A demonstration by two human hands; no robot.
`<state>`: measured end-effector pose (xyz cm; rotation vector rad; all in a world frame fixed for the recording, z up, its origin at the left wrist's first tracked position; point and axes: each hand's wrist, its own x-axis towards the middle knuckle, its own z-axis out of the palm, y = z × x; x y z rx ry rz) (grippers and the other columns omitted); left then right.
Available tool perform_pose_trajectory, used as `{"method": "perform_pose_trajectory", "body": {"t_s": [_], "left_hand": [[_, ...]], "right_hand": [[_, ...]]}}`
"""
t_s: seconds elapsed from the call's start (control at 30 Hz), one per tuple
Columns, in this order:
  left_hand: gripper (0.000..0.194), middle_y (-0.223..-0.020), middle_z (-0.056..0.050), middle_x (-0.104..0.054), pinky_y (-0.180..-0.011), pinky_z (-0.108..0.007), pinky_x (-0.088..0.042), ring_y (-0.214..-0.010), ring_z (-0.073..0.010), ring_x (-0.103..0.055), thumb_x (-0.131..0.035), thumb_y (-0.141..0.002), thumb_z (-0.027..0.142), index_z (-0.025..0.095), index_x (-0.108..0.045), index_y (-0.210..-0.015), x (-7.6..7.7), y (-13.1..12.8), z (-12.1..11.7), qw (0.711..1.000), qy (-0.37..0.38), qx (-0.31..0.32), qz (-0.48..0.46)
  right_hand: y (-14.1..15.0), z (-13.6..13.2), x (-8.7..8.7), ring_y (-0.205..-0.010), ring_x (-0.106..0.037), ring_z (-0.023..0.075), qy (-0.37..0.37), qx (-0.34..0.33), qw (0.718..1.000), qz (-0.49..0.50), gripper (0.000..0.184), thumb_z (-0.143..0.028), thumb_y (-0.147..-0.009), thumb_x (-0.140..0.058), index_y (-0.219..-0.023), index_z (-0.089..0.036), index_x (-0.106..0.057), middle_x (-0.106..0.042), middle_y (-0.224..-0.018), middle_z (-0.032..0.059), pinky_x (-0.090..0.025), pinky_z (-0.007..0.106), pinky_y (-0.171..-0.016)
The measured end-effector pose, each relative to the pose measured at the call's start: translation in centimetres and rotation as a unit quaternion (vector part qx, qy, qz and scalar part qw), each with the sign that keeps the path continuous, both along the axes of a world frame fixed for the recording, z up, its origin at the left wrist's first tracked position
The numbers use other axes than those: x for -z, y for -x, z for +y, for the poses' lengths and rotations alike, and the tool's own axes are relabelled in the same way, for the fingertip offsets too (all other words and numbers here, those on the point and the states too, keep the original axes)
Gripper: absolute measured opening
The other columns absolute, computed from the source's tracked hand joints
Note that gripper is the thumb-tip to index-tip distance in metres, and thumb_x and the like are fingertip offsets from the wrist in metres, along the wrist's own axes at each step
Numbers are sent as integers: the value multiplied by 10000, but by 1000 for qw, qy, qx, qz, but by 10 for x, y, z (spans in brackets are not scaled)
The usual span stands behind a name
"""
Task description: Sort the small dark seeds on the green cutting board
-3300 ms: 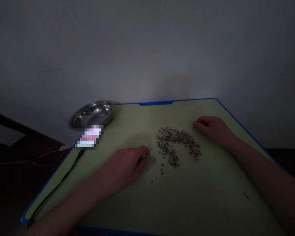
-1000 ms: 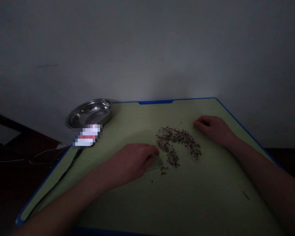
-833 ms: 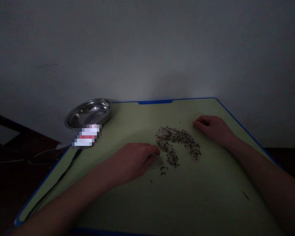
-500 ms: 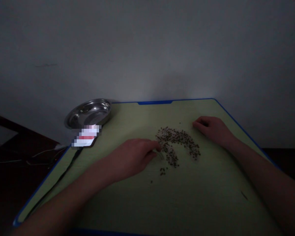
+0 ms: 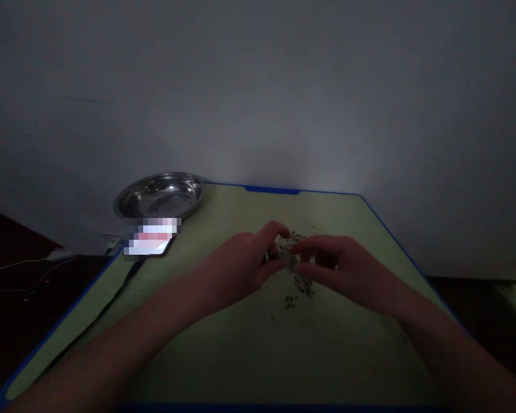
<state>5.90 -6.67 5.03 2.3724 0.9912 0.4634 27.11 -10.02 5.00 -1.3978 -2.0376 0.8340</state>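
A scatter of small dark seeds or grains (image 5: 303, 285) lies mid-table, partly covered by both hands. My left hand (image 5: 258, 258) bends over its left side, fingers curled and thumb below. At those fingertips shows a small translucent greyish patch (image 5: 289, 259), too dim and blurred to name. From the right, my right hand (image 5: 344, 267) reaches to the same patch. Its thumb and forefinger are apart, with their tips close to the left hand's. Whether the right fingertips touch the patch, I cannot tell. A few grains (image 5: 289, 301) lie apart, nearer me.
A shiny metal basin (image 5: 161, 198) stands at the table's back left corner. In front of it lies a lit phone (image 5: 152, 238), its screen blurred out, with a dark strap or cable (image 5: 107, 310) along the left edge. The green table (image 5: 241, 355) has a blue rim; a wall rises behind.
My right hand has come left from the table's right side to the grains, beside my left hand. Its fingers have parted. The left hand has shifted slightly right, and the view has turned a little.
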Motion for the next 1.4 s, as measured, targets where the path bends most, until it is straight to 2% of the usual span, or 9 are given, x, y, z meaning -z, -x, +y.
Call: {"method": "perform_pose_trajectory", "body": {"t_s": [0.13,0.33,0.43,0.5,0.7,0.83,1.0,1.2,1.4], "left_hand": [[293,-778,15,-692,-589,-244,-399,-610,-119,-594,-535,-899,301,234,-451,-1171,-3,1,-6,998,-15,48,-22],[296,-789,20,-696,-588,-241,-390,-637,-122,-598,-571,-873,312,235,-508,-1151,-3,17,-10,997,-46,57,-37],[123,-746,14,-677,-589,-237,-385,-626,-112,-582,-553,-875,301,206,-613,-925,3,26,-6,996,-70,48,-23],[153,-741,8,-673,-605,-235,-389,-639,-105,-582,-513,-892,265,192,-629,-824,9,28,-4,995,-77,52,-28],[95,-726,22,-649,-593,-227,-391,-606,-90,-546,-536,-881,235,200,-624,-888,19,23,-10,991,-80,42,-100],[88,-719,35,-639,-586,-219,-393,-595,-84,-532,-549,-881,257,206,-610,-918,13,19,-14,986,-86,53,-133],[175,-747,8,-643,-602,-239,-399,-627,-99,-539,-507,-892,315,184,-615,-848,10,25,11,987,-106,-13,-119],[207,-751,-22,-643,-605,-261,-392,-644,-124,-548,-472,-872,321,172,-600,-807,37,35,56,990,-105,-89,-37],[199,-768,-33,-645,-594,-272,-382,-653,-139,-555,-455,-869,332,181,-584,-857,52,48,62,988,-97,-122,6]], "right_hand": [[23,-13,-8,-556,-475,101,-20,13,1000,-13,113,-295,-829,-637,-888,-214,-690,-604,-679,-25,-348,232,-494],[24,-19,-11,-627,-500,110,-35,9,998,-46,99,-218,-842,-617,-746,-203,-637,-579,-696,-25,-376,241,-564],[26,-22,-11,-622,-509,112,-16,38,999,-30,109,-208,-859,-575,-754,-201,-604,-582,-682,-27,-385,240,-560],[28,-24,-8,-612,-509,113,-17,61,998,-25,93,-209,-858,-561,-772,-200,-593,-586,-690,-23,-386,241,-549],[42,-27,4,-583,-507,108,16,51,997,-58,163,-287,-813,-638,-959,-217,-654,-646,-801,-8,-384,251,-543],[43,-26,6,-608,-512,119,14,30,998,-56,88,-247,-831,-613,-788,-207,-678,-615,-678,-22,-371,254,-554],[15,-35,11,-632,-533,138,-12,90,995,-32,108,-256,-854,-571,-875,-208,-665,-606,-696,-13,-403,265,-573],[-15,-56,27,-662,-537,158,-16,142,988,-65,60,-243,-871,-527,-848,-221,-578,-561,-710,-9,-433,283,-595],[-14,-66,44,-679,-536,170,17,147,984,-102,60,-214,-875,-491,-841,-219,-540,-572,-737,12,-443,298,-607]]}}
